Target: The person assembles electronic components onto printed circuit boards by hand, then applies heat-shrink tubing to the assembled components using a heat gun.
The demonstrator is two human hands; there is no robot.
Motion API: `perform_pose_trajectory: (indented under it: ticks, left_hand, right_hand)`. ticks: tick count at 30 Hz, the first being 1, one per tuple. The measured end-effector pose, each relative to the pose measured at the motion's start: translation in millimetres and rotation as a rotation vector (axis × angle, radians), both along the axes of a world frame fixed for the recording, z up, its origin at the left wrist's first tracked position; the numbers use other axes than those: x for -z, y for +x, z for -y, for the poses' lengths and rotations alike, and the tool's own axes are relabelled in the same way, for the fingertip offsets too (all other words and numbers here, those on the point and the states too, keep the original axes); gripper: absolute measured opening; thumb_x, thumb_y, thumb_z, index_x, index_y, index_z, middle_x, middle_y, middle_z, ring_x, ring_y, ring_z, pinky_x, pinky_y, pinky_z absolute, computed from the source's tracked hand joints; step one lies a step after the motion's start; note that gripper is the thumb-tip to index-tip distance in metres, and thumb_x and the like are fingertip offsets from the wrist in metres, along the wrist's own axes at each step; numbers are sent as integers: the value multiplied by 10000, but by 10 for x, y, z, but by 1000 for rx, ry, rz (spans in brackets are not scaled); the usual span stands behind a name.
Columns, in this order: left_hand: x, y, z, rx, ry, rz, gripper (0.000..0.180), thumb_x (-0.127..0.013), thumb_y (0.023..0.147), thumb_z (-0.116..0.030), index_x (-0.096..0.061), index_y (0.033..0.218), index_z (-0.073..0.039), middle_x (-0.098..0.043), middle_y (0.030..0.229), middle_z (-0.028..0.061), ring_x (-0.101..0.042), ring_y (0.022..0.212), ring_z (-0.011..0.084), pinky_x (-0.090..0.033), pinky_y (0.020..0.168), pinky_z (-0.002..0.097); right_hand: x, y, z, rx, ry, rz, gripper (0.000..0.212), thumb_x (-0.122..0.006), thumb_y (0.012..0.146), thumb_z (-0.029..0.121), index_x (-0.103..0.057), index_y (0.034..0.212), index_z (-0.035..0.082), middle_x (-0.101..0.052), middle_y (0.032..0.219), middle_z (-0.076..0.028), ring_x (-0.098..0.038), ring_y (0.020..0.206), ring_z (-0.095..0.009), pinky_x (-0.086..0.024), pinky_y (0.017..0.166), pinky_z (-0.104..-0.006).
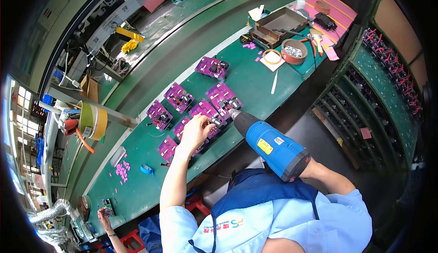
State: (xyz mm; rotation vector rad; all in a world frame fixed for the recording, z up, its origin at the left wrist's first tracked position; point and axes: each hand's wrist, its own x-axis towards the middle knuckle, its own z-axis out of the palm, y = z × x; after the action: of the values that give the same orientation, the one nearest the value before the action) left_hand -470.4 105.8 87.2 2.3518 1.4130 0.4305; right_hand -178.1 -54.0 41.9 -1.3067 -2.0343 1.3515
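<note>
Head view: I'm driving screws into purple circuit boards on a green desk (255,77).

My left hand (197,132) presses down on one purple board (207,112), its fingers (207,126) curled onto the board's edge and pinning it rather than lifting it. My right hand is hidden behind the blue power screwdriver (273,146); I judge it clenched round the grip, though the fingers themselves do not show. The tip (233,113) sits at the neighbouring board (224,99), just beside my left fingertips. Risk, as I judge it: the bit could skid off a screw head and gouge the board or nick my fingers, since they lie so close. More boards (178,97) crowd alongside, so a slip could knock them.
</note>
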Motion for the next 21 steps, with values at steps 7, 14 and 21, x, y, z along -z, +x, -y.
perform_pose_trajectory:
  ticks: [7,14,21]
  left_hand:
    - [134,-43,-21,29,139,88,171,-565,699,-140,-521,811,-18,-512,719,119,-523,671,253,-412,612,330]
    - [108,-111,18,26,119,51,169,-551,697,-111,-505,837,-29,-518,769,119,-527,726,271,-425,633,339]
    - [136,-170,-1,88,143,30,152,-557,683,-103,-496,801,-29,-510,741,115,-522,709,267,-420,622,337]
  right_hand:
    - [-293,-382,80,195,134,-131,430,-703,555,208,-529,913,46,-583,810,-133,-574,753,-263,-457,672,-305]
    - [-329,-657,126,275,80,-122,593,-702,553,204,-438,1061,51,-563,877,-174,-558,818,-297,-453,707,-332]
    - [-394,-792,229,368,93,-60,438,-695,566,184,-506,937,48,-570,857,-142,-571,773,-261,-455,677,-314]
